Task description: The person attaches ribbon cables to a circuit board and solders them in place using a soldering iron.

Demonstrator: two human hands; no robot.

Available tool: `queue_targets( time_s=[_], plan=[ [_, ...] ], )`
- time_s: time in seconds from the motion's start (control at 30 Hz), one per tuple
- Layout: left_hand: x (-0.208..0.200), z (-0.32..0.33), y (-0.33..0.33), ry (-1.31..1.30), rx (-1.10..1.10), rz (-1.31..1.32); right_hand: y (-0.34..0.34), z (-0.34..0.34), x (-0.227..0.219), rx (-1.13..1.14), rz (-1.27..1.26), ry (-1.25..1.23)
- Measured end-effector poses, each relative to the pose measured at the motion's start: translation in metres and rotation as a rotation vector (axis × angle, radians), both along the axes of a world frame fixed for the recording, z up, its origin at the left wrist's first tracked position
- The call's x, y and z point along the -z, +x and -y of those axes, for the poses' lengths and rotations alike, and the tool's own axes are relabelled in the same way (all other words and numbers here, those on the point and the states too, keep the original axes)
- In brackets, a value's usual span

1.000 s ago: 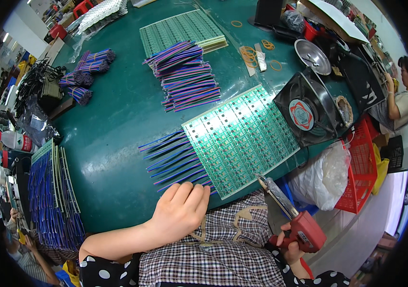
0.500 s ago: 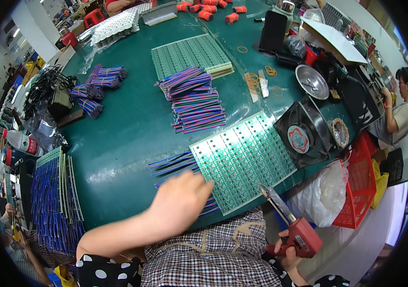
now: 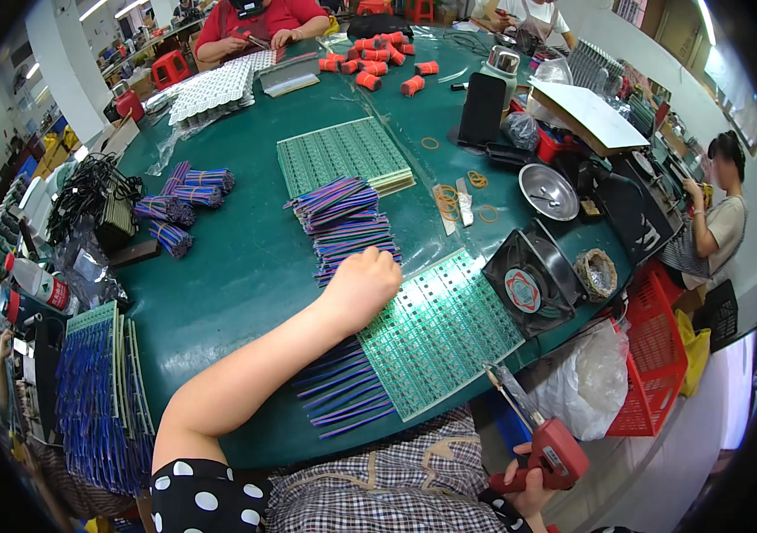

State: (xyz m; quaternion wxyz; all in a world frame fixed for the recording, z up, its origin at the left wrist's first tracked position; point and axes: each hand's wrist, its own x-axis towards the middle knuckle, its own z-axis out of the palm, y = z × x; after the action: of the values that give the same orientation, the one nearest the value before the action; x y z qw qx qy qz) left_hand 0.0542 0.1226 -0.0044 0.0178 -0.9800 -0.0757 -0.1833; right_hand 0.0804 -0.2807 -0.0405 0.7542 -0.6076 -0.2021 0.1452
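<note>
My left hand (image 3: 362, 291) is closed, knuckles up, over the far left corner of a green circuit board panel (image 3: 454, 333) and against the near end of a pile of blue and purple wires (image 3: 347, 233). Its fingertips are hidden, so what they pinch cannot be made out. My right hand (image 3: 529, 487) grips a red soldering gun (image 3: 560, 453) by its handle. The gun's tip points up and left, close to the panel's near right edge. A row of blue-purple wires (image 3: 343, 391) sticks out from the panel's left side.
A stack of green panels (image 3: 343, 155) lies beyond the wires. Right of my panel stand a black fan (image 3: 529, 282), a metal bowl (image 3: 548, 191) and a red crate (image 3: 654, 355). Wired boards (image 3: 99, 391) hang at the left edge. Co-workers sit across and to the right.
My left hand has moved up and away, from the panel's left edge to its far corner by the wire pile. The view has tilted up slightly. My right hand still holds the soldering gun.
</note>
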Motion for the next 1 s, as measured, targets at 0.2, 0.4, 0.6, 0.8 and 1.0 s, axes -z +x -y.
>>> queue_targets(
  time_s=[0.2,0.4,0.6,0.8,1.0],
  plan=[
    [-0.026,0.001,-0.045,-1.502,-0.137,0.266,0.001,0.005,0.004,-0.011,0.031,-0.005],
    [-0.044,0.049,-0.104,-1.909,-0.253,0.149,-0.007,-0.004,-0.024,-0.081,-0.119,-0.183],
    [-0.031,0.119,-0.117,-0.904,0.026,0.113,-0.005,0.011,-0.025,-0.326,-0.293,-0.211],
    [-0.005,0.131,-0.119,-0.147,0.108,0.021,0.002,0.018,-0.022,-0.478,-0.324,-0.234],
    [0.003,0.137,-0.115,0.024,0.136,0.143,-0.006,0.039,-0.01,-0.381,0.061,-0.481]
  ],
)
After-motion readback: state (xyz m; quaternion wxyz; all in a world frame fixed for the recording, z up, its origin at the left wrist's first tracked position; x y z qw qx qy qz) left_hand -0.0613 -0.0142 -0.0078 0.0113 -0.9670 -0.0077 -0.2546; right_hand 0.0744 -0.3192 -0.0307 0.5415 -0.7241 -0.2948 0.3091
